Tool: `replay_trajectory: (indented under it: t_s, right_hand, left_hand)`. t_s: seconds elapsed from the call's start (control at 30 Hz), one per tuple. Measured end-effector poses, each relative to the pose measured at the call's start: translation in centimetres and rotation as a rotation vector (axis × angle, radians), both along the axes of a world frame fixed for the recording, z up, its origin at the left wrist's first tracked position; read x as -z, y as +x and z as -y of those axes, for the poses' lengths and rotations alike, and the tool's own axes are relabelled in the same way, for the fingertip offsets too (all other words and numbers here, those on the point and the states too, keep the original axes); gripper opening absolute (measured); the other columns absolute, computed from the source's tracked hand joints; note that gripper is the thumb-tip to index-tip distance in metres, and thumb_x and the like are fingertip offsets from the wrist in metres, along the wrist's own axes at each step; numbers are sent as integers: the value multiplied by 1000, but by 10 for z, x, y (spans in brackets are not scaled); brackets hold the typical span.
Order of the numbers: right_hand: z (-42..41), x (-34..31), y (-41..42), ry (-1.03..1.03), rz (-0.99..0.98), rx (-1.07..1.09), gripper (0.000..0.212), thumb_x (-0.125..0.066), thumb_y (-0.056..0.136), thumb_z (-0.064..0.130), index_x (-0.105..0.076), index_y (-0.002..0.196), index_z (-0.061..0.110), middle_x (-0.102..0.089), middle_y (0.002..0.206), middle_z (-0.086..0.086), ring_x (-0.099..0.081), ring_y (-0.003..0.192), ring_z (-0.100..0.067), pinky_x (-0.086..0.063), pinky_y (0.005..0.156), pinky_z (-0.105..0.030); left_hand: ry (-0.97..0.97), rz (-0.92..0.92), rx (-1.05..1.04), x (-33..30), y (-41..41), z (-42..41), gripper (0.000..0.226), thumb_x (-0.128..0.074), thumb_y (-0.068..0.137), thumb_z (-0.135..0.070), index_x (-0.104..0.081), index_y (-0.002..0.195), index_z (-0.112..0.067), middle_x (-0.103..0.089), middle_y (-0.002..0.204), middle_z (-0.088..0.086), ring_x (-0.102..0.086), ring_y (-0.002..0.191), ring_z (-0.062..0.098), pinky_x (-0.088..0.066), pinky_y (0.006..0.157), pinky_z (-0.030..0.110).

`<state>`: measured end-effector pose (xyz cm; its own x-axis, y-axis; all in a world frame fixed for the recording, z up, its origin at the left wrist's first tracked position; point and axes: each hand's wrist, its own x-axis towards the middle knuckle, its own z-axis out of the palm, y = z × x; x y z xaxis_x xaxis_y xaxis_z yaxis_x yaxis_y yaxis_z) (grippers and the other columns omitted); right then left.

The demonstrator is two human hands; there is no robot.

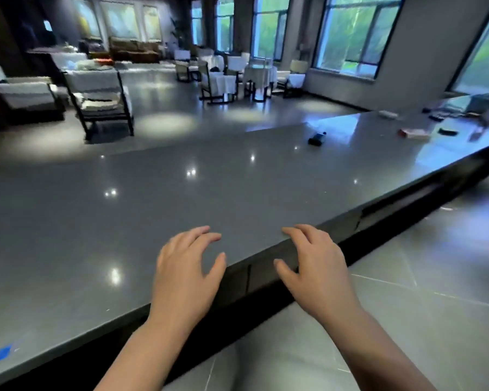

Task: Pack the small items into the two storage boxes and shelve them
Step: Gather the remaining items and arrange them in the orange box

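My left hand (185, 266) hovers over or rests on the near edge of a long grey counter (181, 198), fingers relaxed and spread, holding nothing. My right hand (314, 263) lies over the counter's edge beside it, also with loose fingers and nothing in it. Small items lie far off at the counter's right end: a small black object (316, 138), a flat reddish-white pack (414, 133), a dark flat item (448, 131) and several blurred things (446, 112) beyond. No storage box is clearly visible.
A blue tape mark (2, 353) sits on the counter at lower left. Glossy tiled floor (407, 292) runs along the counter's right side. Across the room stand chairs (99, 103), cloth-covered tables (223, 80), a sofa (136, 50) and large windows (356, 32).
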<state>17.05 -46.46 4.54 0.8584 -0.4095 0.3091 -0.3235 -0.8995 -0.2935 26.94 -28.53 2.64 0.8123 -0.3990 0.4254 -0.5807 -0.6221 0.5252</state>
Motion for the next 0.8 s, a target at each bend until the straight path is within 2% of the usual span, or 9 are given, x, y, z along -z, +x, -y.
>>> replay_trajectory:
  t_s: [0.1, 0.27, 0.4, 0.57, 0.8]
  right_hand:
    - [77, 1, -33, -8, -22, 137, 55, -60, 85, 41, -47, 137, 26, -47, 139, 3, -38, 131, -18, -33, 107, -34]
    - [191, 1, -71, -28, -62, 270, 55, -58, 87, 43, -46, 138, 28, -46, 139, 6, -38, 130, -16, -32, 104, -32]
    - [252, 0, -80, -20, -86, 316, 51, -58, 86, 41, -48, 135, 29, -48, 136, 6, -41, 127, -17, -33, 102, -31]
    - [321, 1, -66, -3, -104, 347, 53, -52, 89, 43, -41, 139, 31, -42, 141, 9, -35, 131, -14, -28, 104, -28]
    - [414, 7, -13, 8, -79, 403, 53, -53, 88, 42, -43, 138, 28, -44, 138, 7, -38, 129, -15, -30, 105, -29]
  left_hand:
    - [-4, -14, 118, -1, 1, 89, 27, -61, 84, -36, -64, 111, -31, -55, 124, -14, -46, 120, 13, -31, 105, 36]
    - [-6, -24, 233, 0, -2, 222, 27, -64, 84, -31, -65, 110, -28, -57, 124, -10, -48, 118, 16, -31, 103, 35]
    - [-23, -33, 278, 0, -3, 292, 27, -62, 84, -34, -65, 110, -28, -58, 123, -10, -47, 119, 15, -32, 103, 35]
    - [1, -42, 334, -2, 7, 368, 31, -55, 82, -40, -66, 109, -29, -58, 122, -11, -48, 118, 14, -30, 102, 33]
    - [17, -58, 424, 3, 54, 479, 28, -60, 86, -34, -63, 114, -31, -55, 126, -14, -42, 123, 10, -27, 104, 31]
